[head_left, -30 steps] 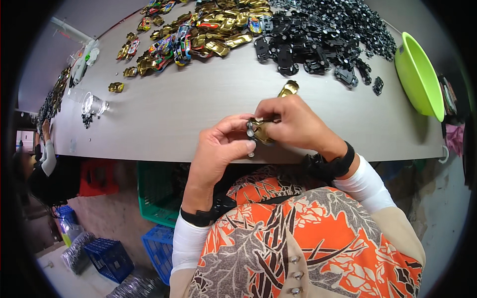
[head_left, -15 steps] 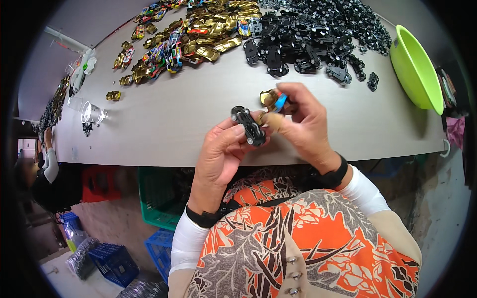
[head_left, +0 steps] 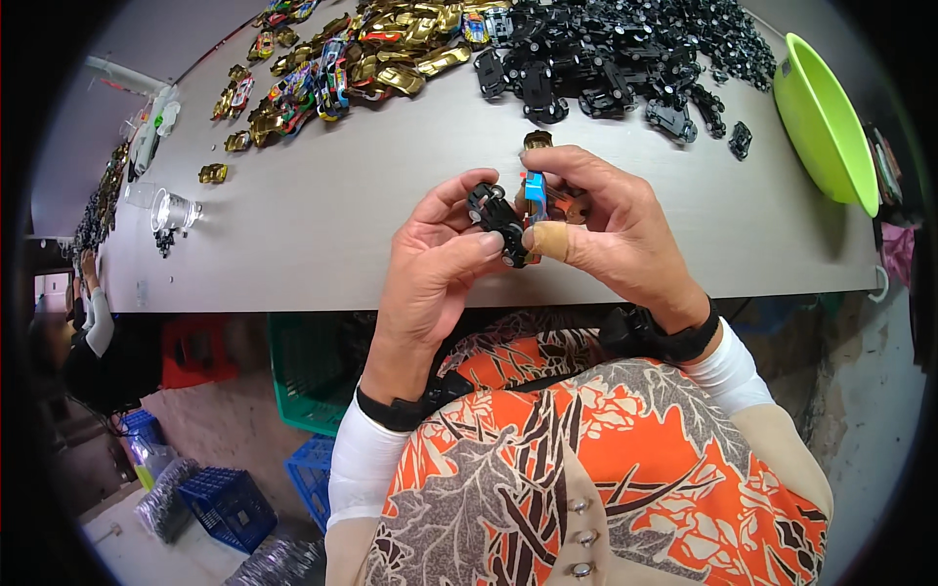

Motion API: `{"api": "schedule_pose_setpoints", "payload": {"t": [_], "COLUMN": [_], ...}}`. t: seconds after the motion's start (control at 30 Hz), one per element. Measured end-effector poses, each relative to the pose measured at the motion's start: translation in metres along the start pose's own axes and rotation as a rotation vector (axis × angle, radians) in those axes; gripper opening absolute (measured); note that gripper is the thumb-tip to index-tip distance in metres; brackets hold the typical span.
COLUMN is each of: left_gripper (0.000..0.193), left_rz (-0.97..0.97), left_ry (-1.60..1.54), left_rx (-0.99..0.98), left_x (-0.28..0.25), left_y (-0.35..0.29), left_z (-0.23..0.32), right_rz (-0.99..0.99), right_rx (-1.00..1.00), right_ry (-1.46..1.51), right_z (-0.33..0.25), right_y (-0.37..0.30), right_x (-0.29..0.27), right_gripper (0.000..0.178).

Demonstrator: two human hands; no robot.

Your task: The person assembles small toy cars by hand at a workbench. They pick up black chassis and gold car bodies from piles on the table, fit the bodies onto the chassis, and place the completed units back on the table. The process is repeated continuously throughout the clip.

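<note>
My left hand (head_left: 422, 256) grips a black toy car chassis (head_left: 491, 208) with small wheels, held tilted between thumb and fingers. Close against it, my right hand (head_left: 630, 234) pinches a blue and red toy car body shell (head_left: 534, 192); a tan plaster wraps its thumb. An orange shell (head_left: 567, 205) shows partly within the right palm. Just beyond the right index finger is a gold shell (head_left: 537, 142); whether it is held or lies on the table I cannot tell. Both hands are above the table's near edge.
Gold and coloured shells (head_left: 391, 68) are heaped at the far left, black chassis (head_left: 606, 59) at the far right. A lime-green basin (head_left: 831, 137) stands tilted at right. A clear cup (head_left: 176, 212) lies at left with small black parts. Another person's arm (head_left: 96, 317) reaches in far left.
The right hand has brought the blue shell down and against the chassis. The left hand has turned the chassis slightly. The gold shell now appears farther out, past the right index finger.
</note>
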State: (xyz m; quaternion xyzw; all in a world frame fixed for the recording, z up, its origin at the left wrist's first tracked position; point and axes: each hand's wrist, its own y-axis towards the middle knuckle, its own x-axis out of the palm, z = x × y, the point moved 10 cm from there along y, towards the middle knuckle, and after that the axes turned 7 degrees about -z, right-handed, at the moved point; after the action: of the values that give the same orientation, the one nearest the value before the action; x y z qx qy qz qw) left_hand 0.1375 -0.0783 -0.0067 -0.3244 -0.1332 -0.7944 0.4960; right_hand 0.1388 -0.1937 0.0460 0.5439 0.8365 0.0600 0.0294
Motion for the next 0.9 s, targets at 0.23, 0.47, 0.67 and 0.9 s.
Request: {"api": "schedule_pose_setpoints", "payload": {"t": [0.23,0.47,0.67,0.9], "left_gripper": [0.052,0.050,0.049,0.049], "left_rz": [-0.019,-0.030,-0.047,-0.030], "left_ry": [-0.075,-0.100,-0.086,0.011], "left_rx": [-0.005,0.021,0.036,0.045], "left_x": [-0.002,-0.001,0.002,0.008], "left_y": [0.003,0.006,0.004,0.003], "left_z": [-0.001,-0.002,0.000,0.002], "right_rz": [0.094,0.048,0.080,0.067], "right_rx": [-0.036,-0.080,-0.083,-0.087], "right_ry": [-0.086,-0.127,-0.095,-0.274], "right_z": [-0.009,-0.014,-0.013,-0.015], "right_y": [-0.005,-0.007,-0.008,-0.006], "right_x": [-0.014,-0.007,-0.009,-0.005], "right_gripper": [0.042,0.039,0.038,0.037]}}
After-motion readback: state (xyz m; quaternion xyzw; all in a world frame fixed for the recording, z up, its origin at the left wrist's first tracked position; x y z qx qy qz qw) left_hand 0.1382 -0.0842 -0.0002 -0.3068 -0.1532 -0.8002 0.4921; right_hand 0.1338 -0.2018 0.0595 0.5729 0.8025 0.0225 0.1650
